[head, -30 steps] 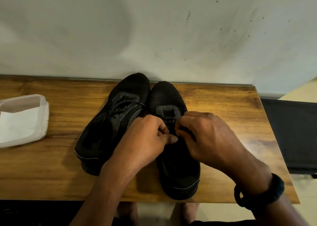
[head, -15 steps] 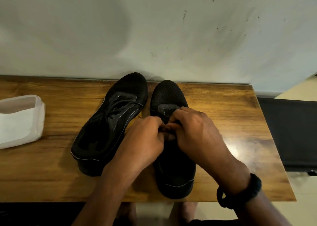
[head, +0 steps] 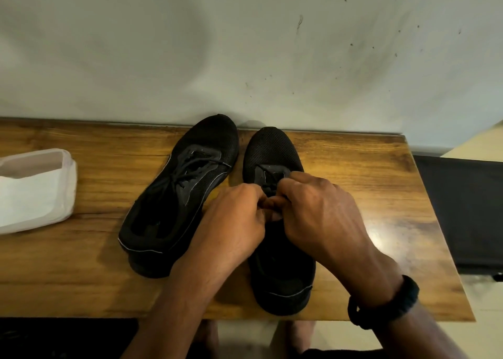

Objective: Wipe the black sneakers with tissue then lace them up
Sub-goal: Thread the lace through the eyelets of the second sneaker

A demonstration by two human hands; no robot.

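Observation:
Two black sneakers stand side by side on a wooden table point(head: 367, 184), toes toward the wall. The left sneaker point(head: 179, 195) is angled, with its laces threaded across the tongue. The right sneaker point(head: 275, 151) points straight ahead. My left hand point(head: 234, 222) and my right hand point(head: 324, 211) meet over its lace area, fingers pinched on the black lace point(head: 268, 187). The hands hide most of the lace and the middle of that shoe. A black band sits on my right wrist.
A white pack of tissue point(head: 32, 192) lies at the table's left side. A grey wall point(head: 245, 48) rises directly behind the shoes. A dark surface point(head: 468, 211) lies beyond the table's right edge. My bare feet show below the near edge.
Both hands have stayed on the right sneaker's lace. The right hand's fingers shifted up toward the toe and closer to the left hand's fingers. The view moved slightly.

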